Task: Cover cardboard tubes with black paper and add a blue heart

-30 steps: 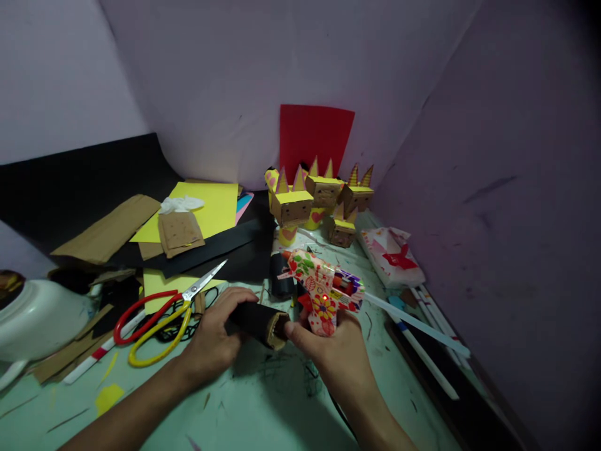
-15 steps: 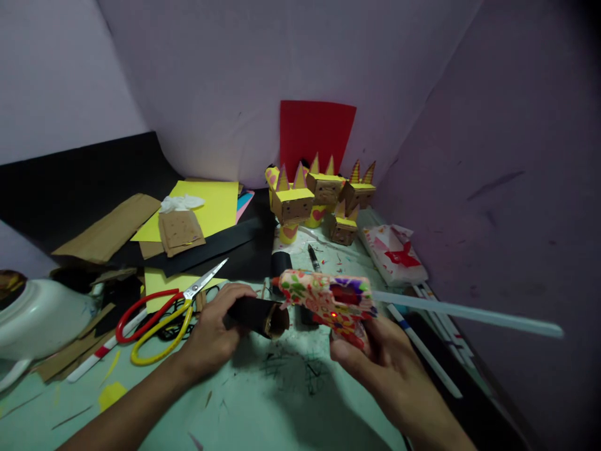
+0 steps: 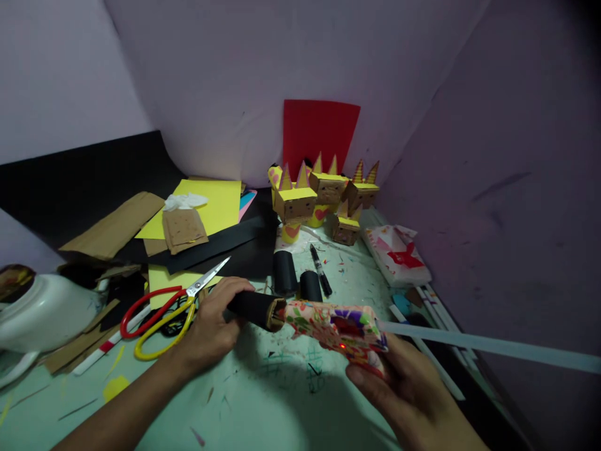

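A black paper-covered cardboard tube [image 3: 253, 309] lies sideways in my left hand [image 3: 216, 322], its open end turned to the right. My right hand [image 3: 399, 382] is closed round the handle of a hot glue gun [image 3: 335, 324] wrapped in floral paper, with a small red light lit. The gun's nozzle is at the tube's open end, and its tip is hidden inside the rim. From the gun's back a long translucent glue stick [image 3: 488, 346] sticks out to the right. Two more black tubes [image 3: 285, 273] stand just beyond, beside a black pen [image 3: 320, 269].
Red and yellow scissors [image 3: 181, 310] lie left of my left hand, near a white teapot-like vessel [image 3: 47, 316]. Cardboard figures [image 3: 295, 203] with yellow horns stand at the back before a red sheet [image 3: 319, 134]. A white packet [image 3: 397, 254] and white sticks [image 3: 446, 319] lie right.
The glue gun has moved down and its nozzle has gone from above the tube into the tube's open end. My left hand holds the tube in nearly the same place.
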Tool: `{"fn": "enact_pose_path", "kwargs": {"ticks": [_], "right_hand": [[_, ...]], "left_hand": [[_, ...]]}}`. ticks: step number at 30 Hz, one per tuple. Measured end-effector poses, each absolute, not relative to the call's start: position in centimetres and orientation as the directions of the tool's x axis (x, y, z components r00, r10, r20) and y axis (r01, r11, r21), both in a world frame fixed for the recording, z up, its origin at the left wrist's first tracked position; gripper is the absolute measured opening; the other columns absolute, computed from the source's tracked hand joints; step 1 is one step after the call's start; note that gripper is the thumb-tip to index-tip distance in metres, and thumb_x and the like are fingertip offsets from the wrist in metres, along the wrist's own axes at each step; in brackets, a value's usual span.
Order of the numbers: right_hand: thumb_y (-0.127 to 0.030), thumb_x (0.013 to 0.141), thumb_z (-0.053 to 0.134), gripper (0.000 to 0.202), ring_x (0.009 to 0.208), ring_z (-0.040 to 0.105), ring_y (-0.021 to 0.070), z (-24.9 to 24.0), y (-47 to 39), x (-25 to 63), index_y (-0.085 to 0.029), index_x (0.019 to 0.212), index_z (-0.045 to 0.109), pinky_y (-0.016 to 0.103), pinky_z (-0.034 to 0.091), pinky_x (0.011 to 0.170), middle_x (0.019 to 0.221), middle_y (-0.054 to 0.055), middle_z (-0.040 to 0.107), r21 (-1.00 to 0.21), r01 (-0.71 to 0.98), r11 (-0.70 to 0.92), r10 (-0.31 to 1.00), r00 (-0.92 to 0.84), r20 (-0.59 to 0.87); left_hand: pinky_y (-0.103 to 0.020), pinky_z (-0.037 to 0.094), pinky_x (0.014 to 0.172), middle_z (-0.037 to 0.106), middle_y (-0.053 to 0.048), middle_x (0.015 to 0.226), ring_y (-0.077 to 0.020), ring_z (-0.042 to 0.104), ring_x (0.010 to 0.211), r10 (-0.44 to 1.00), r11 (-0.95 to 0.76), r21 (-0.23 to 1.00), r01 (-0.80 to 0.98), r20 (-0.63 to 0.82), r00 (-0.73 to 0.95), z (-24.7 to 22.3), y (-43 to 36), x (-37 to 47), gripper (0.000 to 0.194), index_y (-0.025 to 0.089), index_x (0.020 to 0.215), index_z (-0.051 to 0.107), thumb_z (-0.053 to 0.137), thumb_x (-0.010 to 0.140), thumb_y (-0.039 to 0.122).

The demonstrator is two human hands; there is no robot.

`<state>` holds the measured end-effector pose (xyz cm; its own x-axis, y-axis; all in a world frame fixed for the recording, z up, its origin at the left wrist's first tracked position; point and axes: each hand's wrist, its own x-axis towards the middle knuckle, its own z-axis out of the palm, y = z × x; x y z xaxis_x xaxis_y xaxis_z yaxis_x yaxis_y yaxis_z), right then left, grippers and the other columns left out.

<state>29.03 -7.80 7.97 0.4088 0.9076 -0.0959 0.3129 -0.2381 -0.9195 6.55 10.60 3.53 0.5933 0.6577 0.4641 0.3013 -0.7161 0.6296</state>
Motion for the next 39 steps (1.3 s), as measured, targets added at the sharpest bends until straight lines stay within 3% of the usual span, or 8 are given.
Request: {"fn": "enact_pose_path", "kwargs": {"ticks": [8, 13, 19, 23, 34, 39], "right_hand": [[-0.044, 0.072, 0.069, 0.031, 0.078, 0.066, 0.0253, 7.5, -7.6, 27.0, -0.024, 0.095, 0.072, 0.033, 0.055, 0.072, 0.084, 0.005, 0.073, -0.941, 0.258, -0.217, 0.869, 0.490, -0.066], [-0.041, 0.071, 0.069, 0.033, 0.087, 0.066, 0.0282, 7.6, -7.7, 26.6, -0.023, 0.098, 0.072, 0.033, 0.056, 0.070, 0.096, 0.008, 0.073, -0.930, 0.292, -0.224, 0.859, 0.509, -0.047], [-0.037, 0.073, 0.068, 0.038, 0.092, 0.067, 0.0292, 8.9, -7.4, 27.0, -0.025, 0.108, 0.070, 0.034, 0.056, 0.075, 0.106, 0.008, 0.073, -0.915, 0.343, -0.214, 0.928, 0.364, -0.081], [-0.038, 0.073, 0.069, 0.038, 0.087, 0.068, 0.0282, 8.7, -7.6, 27.2, -0.024, 0.109, 0.070, 0.032, 0.057, 0.070, 0.107, 0.009, 0.072, -0.898, 0.379, -0.225, 0.919, 0.388, -0.067], [-0.047, 0.082, 0.057, 0.038, 0.100, 0.064, 0.0288, 7.4, -8.0, 26.8, -0.023, 0.110, 0.066, 0.035, 0.054, 0.084, 0.110, 0.008, 0.070, -0.880, 0.418, -0.228, 0.903, 0.429, -0.030], [-0.046, 0.080, 0.060, 0.036, 0.095, 0.065, 0.0280, 7.9, -7.9, 27.0, -0.025, 0.108, 0.066, 0.036, 0.054, 0.082, 0.105, 0.007, 0.071, -0.879, 0.417, -0.231, 0.886, 0.464, -0.013]], "left_hand": [[-0.034, 0.046, 0.086, 0.060, -0.005, 0.102, -0.0206, 0.057, 0.096, 0.630, -0.741, 0.613, 0.276, 0.492, 0.600, 3.6, 10.5, 6.6, 0.039, 0.021, 0.101, 0.054, 0.050, 0.069, 0.000], [-0.036, 0.045, 0.088, 0.060, -0.005, 0.103, -0.0215, 0.056, 0.098, 0.622, -0.750, 0.601, 0.276, 0.500, 0.602, 3.5, 10.5, 6.7, 0.040, 0.021, 0.101, 0.054, 0.049, 0.068, -0.002], [-0.036, 0.044, 0.088, 0.060, -0.005, 0.103, -0.0215, 0.056, 0.098, 0.612, -0.760, 0.595, 0.262, 0.519, 0.597, 3.4, 10.5, 6.5, 0.042, 0.021, 0.101, 0.054, 0.048, 0.066, -0.003], [-0.035, 0.044, 0.089, 0.060, -0.005, 0.103, -0.0209, 0.055, 0.099, 0.607, -0.761, 0.598, 0.251, 0.522, 0.599, 3.4, 10.5, 6.4, 0.042, 0.021, 0.101, 0.054, 0.048, 0.067, -0.003], [-0.034, 0.041, 0.089, 0.058, -0.004, 0.103, -0.0192, 0.053, 0.099, 0.589, -0.771, 0.594, 0.228, 0.530, 0.610, 3.5, 10.5, 6.6, 0.045, 0.020, 0.102, 0.054, 0.048, 0.067, -0.006], [-0.033, 0.041, 0.091, 0.058, -0.004, 0.104, -0.0190, 0.053, 0.100, 0.583, -0.774, 0.594, 0.218, 0.535, 0.611, 3.4, 10.4, 6.6, 0.045, 0.021, 0.103, 0.053, 0.050, 0.067, -0.006]]}}
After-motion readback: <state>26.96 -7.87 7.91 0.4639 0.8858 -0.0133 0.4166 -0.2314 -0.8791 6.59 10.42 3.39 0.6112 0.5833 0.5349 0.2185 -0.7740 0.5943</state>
